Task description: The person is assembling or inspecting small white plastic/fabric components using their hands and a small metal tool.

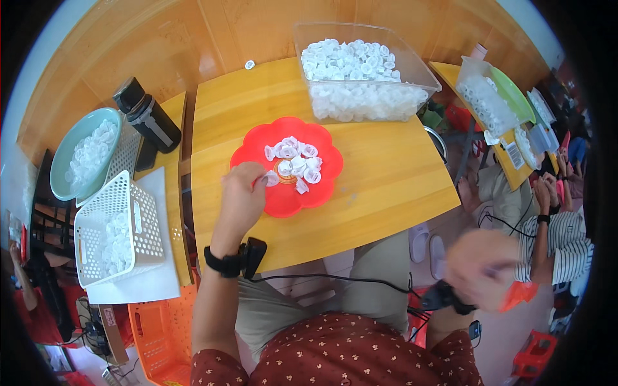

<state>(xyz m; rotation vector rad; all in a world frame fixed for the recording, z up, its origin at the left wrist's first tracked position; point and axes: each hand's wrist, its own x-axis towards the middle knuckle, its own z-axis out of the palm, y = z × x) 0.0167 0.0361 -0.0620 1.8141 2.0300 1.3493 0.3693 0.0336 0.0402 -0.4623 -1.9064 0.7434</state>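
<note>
Head view: our left hand (244, 190) pinches a round white plastic piece (272, 178) jutting toward three o'clock, long axis unclear; our blurred right hand (483, 267) we cannot read.

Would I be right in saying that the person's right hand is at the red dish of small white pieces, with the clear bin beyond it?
Not quite: the head view shows the left hand at the red dish of small white pieces, with the clear bin beyond it. The right hand, blurred, is off to the right.
</note>
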